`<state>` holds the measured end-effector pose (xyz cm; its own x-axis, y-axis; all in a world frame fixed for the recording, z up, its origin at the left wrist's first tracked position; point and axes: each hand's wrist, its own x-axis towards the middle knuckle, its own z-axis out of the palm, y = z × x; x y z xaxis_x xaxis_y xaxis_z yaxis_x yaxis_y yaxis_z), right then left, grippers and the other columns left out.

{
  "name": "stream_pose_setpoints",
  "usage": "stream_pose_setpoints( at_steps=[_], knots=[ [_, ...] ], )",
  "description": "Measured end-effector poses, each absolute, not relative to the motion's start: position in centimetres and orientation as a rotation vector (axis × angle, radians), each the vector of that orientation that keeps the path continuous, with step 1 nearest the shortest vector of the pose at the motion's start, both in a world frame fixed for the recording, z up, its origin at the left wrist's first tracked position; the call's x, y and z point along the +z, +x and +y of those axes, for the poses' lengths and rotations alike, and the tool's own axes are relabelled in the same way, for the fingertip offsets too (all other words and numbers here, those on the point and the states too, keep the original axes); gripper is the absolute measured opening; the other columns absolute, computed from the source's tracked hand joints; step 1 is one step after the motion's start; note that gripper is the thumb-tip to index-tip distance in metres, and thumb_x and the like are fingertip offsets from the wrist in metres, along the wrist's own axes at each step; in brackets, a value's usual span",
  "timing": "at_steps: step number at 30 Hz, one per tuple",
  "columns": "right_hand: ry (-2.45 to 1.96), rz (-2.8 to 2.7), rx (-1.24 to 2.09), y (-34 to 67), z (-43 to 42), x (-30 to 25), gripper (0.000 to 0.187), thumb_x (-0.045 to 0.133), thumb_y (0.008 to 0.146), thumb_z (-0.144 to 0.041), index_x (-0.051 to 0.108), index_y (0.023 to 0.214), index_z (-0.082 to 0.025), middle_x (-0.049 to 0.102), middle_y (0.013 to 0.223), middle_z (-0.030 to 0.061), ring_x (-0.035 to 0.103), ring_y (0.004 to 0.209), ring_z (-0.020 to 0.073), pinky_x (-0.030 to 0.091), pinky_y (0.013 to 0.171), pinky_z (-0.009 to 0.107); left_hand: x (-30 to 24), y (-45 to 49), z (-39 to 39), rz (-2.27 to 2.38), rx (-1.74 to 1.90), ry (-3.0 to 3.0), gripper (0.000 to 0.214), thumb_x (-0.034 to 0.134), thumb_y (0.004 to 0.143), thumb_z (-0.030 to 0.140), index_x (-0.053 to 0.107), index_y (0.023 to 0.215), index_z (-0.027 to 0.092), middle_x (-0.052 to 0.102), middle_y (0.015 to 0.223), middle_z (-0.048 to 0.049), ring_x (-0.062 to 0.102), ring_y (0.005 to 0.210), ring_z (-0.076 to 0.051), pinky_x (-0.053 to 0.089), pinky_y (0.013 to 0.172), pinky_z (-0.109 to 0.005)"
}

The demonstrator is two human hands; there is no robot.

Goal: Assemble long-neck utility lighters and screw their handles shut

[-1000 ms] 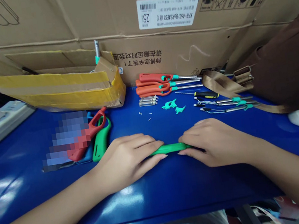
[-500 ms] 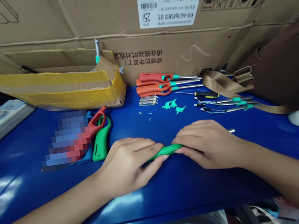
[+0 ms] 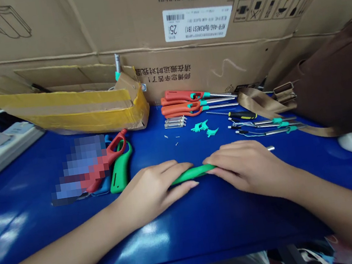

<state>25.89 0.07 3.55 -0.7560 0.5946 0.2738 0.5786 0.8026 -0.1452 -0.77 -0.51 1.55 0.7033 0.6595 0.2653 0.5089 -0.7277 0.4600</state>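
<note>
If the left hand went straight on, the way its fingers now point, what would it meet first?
Probably the right hand, which faces the left hand along the green handle between them; only a short stretch of handle shows there, though depth is hard to judge.

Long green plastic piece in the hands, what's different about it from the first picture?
The long green plastic piece has tilted, its right end now higher. A silvery metal tip has come into view beyond the bare right hand. That hand and the bare left hand both keep hold. The black-and-yellow screwdriver stayed put.
</note>
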Motion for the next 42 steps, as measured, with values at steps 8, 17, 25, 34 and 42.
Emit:
stream_pose_setpoints(
  at_steps=[8, 17, 25, 34, 42],
  knots=[
    [-1.172, -2.776, -0.131, 30.7, 2.9, 5.4, 0.025, 0.065, 0.096, -0.038, 0.073, 0.109, -0.018, 0.077, 0.106, 0.0106, 0.070, 0.099, 0.0306, 0.049, 0.094, 0.048, 2.3, -2.3, 1.2, 1.056, 0.717, 2.645, 0.023, 0.056, 0.104, 0.035, 0.070, 0.101, 0.017, 0.069, 0.089, -0.0011, 0.067, 0.079, -0.015, 0.047, 0.071, -0.024],
    [-1.025, -2.734, 0.001, 30.3, 3.1, 4.7, 0.023, 0.058, 0.100, -0.027, 0.077, 0.109, -0.016, 0.079, 0.096, 0.0099, 0.071, 0.088, 0.0261, 0.052, 0.084, 0.041, 1.9, -2.1, 1.0, 1.053, 0.762, 2.609, 0.018, 0.064, 0.100, 0.034, 0.070, 0.100, 0.017, 0.066, 0.084, 0.0008, 0.064, 0.074, -0.013, 0.045, 0.068, -0.023],
    [-0.867, -2.679, 0.217, 27.3, 1.5, 3.1, 0.036, 0.061, 0.100, -0.036, 0.069, 0.127, -0.014, 0.078, 0.112, 0.0107, 0.069, 0.100, 0.0244, 0.053, 0.092, 0.038, 1.1, -1.2, 0.1, 0.973, 0.786, 2.570, 0.012, 0.067, 0.098, 0.028, 0.071, 0.100, 0.017, 0.065, 0.082, 0.0010, 0.064, 0.073, -0.012, 0.045, 0.067, -0.022],
    [-0.955, -2.832, 0.116, 27.8, 1.8, 4.1, 0.029, 0.043, 0.106, -0.026, 0.069, 0.104, -0.014, 0.072, 0.096, 0.0102, 0.067, 0.086, 0.0244, 0.050, 0.077, 0.038, 1.6, -1.2, 0.3, 0.991, 0.909, 2.527, 0.009, 0.075, 0.090, 0.021, 0.070, 0.089, 0.014, 0.065, 0.075, 0.0013, 0.060, 0.066, -0.010, 0.044, 0.063, -0.020],
    [-0.912, -2.742, 0.075, 27.5, 1.6, 3.3, 0.024, 0.043, 0.105, -0.024, 0.066, 0.107, -0.015, 0.070, 0.089, 0.0057, 0.064, 0.072, 0.0183, 0.045, 0.064, 0.030, 1.8, -1.2, -0.3, 0.987, 0.965, 2.530, 0.007, 0.073, 0.091, 0.019, 0.073, 0.090, 0.013, 0.063, 0.073, 0.0008, 0.058, 0.063, -0.010, 0.043, 0.061, -0.019]
  ],
)
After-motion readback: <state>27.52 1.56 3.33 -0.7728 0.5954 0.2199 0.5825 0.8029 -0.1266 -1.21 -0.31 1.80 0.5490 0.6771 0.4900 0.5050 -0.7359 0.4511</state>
